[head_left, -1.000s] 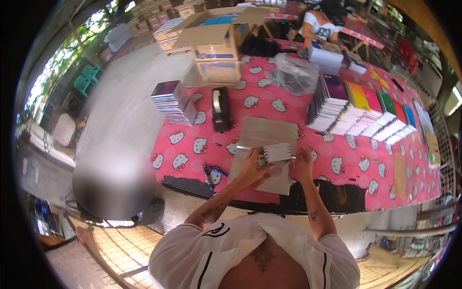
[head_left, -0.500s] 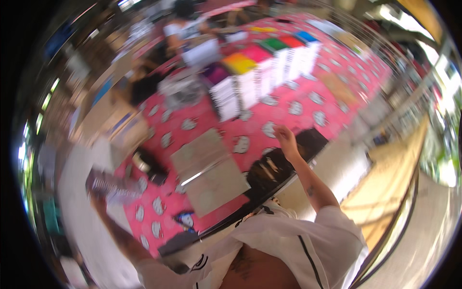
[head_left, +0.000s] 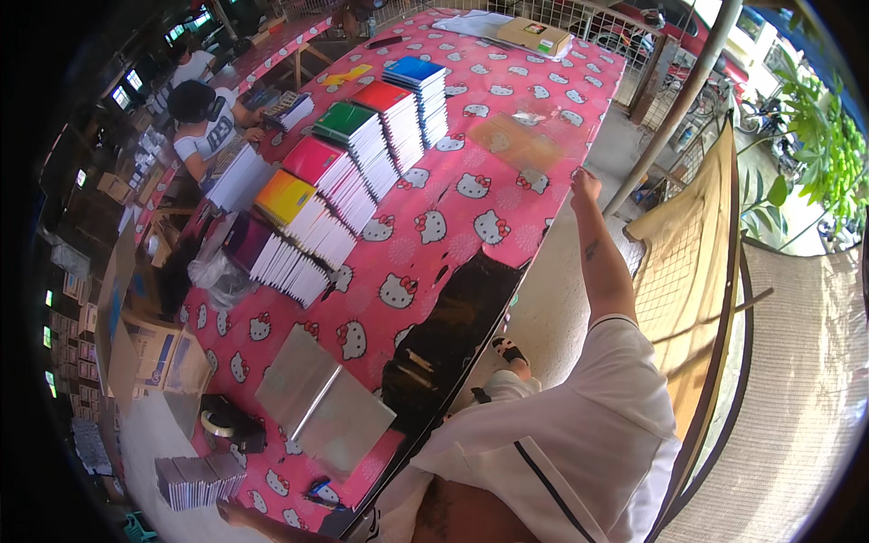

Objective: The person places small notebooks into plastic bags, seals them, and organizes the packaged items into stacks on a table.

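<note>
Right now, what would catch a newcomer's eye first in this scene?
The long table under a bright pink cartoon-cat cloth fills the middle, with a slanting row of notebook stacks in blue, red, green, pink and yellow along its far side. The person's right hand stretches out to a clear plastic sleeve near the table's right edge, while the left hand rests low by a grey stack at the near corner.

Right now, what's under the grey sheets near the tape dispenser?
The grey sheets lie flat on the pink tablecloth, beside the tape dispenser. Only cloth shows around their edges; anything directly beneath them is covered.
</note>
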Motion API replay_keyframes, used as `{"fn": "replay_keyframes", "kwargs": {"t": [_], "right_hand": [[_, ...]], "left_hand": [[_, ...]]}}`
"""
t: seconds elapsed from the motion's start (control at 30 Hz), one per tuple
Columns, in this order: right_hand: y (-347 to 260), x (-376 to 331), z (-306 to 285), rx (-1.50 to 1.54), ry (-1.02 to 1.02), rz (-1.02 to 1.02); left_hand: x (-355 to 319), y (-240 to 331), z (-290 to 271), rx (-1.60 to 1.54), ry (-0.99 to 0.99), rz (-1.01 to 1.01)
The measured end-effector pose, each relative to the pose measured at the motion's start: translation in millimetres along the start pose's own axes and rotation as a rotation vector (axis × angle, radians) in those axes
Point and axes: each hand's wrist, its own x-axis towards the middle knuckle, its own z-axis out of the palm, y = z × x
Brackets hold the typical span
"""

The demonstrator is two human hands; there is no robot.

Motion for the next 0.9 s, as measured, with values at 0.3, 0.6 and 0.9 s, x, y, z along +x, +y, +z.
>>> {"fn": "replay_keyframes", "kwargs": {"t": [0.3, 0.6, 0.9], "right_hand": [[-7.6, 93.7, 29.7, -0.863, 0.067, -0.169], [-1.5, 137.2, 10.0, -0.774, -0.033, -0.291], [-33.4, 66.2, 61.9, -0.573, 0.015, -0.837]], "left_hand": [[-198.4, -10.9, 33.6, 0.205, -0.064, -0.104], [-268.6, 17.3, 91.8, 0.335, -0.217, 0.12], [-362.0, 77.8, 152.2, 0.3, -0.265, 0.658]]}}
